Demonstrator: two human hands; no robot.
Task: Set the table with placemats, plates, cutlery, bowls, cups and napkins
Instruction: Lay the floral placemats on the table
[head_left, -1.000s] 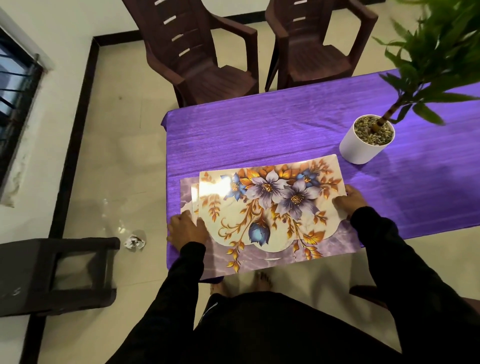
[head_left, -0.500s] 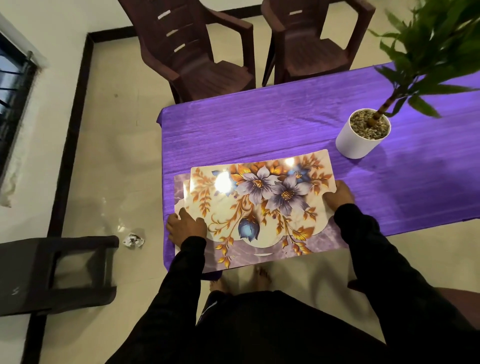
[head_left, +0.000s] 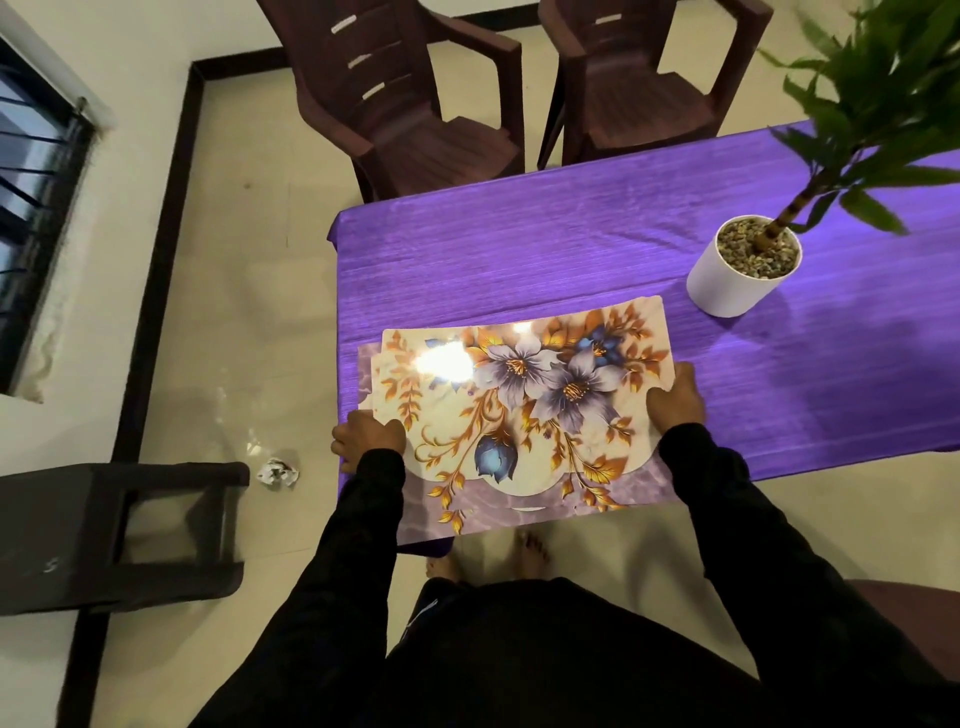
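A stack of glossy floral placemats (head_left: 519, 405) lies on the near left corner of the purple-clothed table (head_left: 519, 249). The top mat is cream with purple and blue flowers and gold leaves; a lilac mat edge shows beneath it and overhangs the near table edge. My left hand (head_left: 366, 436) grips the stack's near left corner. My right hand (head_left: 675, 397) holds the stack's right edge, fingers on top of the mat. Both sleeves are black.
A white pot with pebbles and a green plant (head_left: 743, 265) stands on the table right of the mats. Two brown plastic chairs (head_left: 415, 104) sit at the far side. A dark stool (head_left: 119, 535) and crumpled paper (head_left: 278, 473) are on the floor at left.
The hands stay on the placemat stack. The stack has slid slightly and the view has shifted; the top mat's far right corner curls up a little.
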